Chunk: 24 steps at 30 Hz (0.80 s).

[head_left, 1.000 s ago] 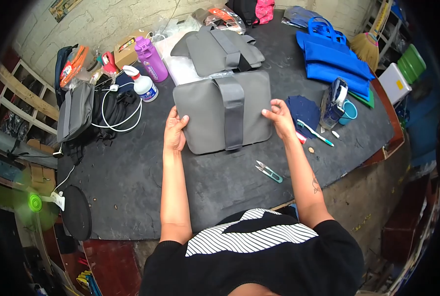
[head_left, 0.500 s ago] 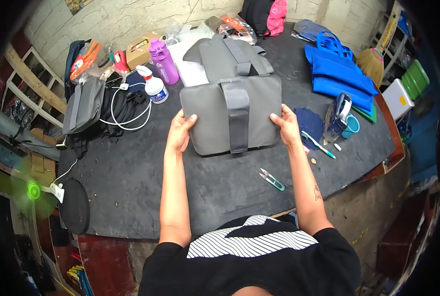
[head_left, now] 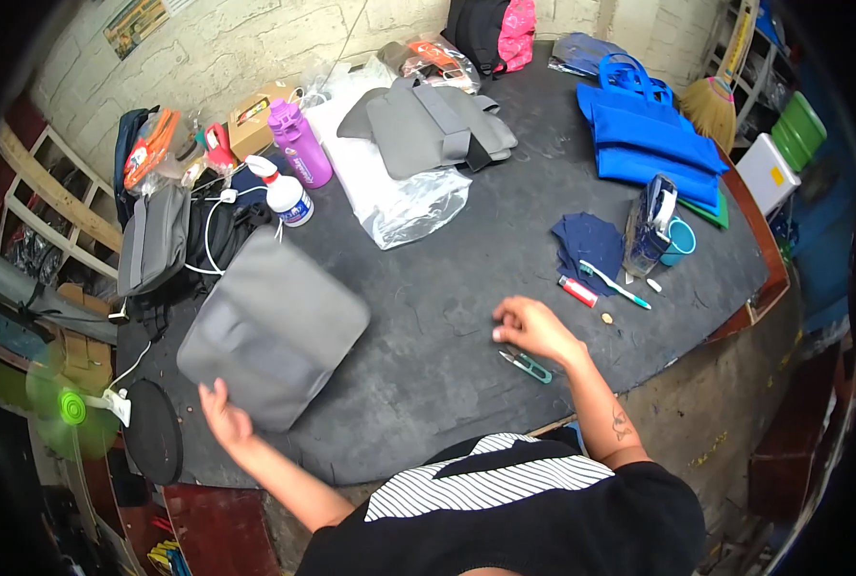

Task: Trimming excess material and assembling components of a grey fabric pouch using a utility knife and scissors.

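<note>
Now, lower left of the frame, the flat grey bag (head_left: pixel 305 288) sits tilted over the dark table (head_left: pixel 428 413), one corner up near the white spray bottle (head_left: pixel 289 200). The left hand (head_left: pixel 224 415) is right at its lower-left edge, fingers spread apart; whether they touch it, I can't tell. Over to centre right, the right hand (head_left: pixel 541 332) hangs loosely curled, thumb and fingers apart with nothing visible between, just above the green-handled snips (head_left: pixel 533 369). Top centre, more grey pieces (head_left: pixel 404 134) lie on clear plastic (head_left: pixel 409 213); upper right, blue bags (head_left: pixel 653 134) lie stacked.
</note>
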Each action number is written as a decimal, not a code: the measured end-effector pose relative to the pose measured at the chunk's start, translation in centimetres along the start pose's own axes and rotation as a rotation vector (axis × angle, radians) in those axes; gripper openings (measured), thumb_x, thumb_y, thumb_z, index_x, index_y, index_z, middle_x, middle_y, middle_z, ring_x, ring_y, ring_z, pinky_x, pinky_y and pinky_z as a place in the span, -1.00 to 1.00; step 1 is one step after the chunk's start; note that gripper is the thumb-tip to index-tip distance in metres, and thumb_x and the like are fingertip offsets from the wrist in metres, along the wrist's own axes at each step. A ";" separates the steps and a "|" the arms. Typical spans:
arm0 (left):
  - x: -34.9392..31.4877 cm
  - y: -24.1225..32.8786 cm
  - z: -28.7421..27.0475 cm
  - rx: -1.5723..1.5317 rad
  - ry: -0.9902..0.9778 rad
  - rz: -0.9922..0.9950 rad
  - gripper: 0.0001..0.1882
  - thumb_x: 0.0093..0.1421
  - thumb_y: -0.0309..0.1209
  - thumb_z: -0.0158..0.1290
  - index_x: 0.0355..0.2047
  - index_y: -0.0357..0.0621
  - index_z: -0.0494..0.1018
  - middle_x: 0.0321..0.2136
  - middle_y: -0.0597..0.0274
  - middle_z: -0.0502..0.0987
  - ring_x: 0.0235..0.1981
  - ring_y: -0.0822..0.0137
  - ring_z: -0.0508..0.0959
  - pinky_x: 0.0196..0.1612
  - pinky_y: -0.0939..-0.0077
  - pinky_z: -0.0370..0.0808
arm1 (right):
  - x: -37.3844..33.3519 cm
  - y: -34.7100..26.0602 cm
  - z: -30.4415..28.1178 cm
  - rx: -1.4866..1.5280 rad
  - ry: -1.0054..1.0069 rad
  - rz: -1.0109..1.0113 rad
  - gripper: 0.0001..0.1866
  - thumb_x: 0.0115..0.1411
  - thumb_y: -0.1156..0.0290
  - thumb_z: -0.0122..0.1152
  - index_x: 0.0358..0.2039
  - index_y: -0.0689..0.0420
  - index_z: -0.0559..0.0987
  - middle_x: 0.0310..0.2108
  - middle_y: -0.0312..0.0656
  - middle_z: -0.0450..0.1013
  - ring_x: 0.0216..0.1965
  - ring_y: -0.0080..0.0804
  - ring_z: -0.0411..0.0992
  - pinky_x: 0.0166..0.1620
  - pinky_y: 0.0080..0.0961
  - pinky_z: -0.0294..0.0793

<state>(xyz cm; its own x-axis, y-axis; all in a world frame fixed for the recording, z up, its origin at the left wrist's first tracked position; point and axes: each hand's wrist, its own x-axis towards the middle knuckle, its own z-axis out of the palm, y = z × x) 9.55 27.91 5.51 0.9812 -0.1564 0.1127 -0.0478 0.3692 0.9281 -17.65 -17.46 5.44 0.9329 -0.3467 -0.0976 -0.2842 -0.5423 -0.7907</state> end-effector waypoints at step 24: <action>20.4 -22.3 37.2 0.557 -0.466 0.182 -0.67 0.07 -0.45 0.15 -0.10 -0.13 0.56 -0.21 0.16 0.58 -0.17 0.31 0.54 -0.07 0.43 0.45 | -1.2 5.2 3.5 -0.243 0.759 -0.194 -0.96 0.13 0.55 0.12 -0.37 0.20 0.47 -0.38 -0.11 0.44 -0.39 -0.11 0.41 -0.29 -0.29 0.32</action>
<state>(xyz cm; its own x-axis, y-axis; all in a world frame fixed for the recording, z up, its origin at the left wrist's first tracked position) 23.67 -17.58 0.29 0.7740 -0.5545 0.3056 -0.4108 -0.0726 0.9088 -19.50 -17.16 -0.68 0.5919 -0.6058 0.5317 -0.2544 -0.7663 -0.5900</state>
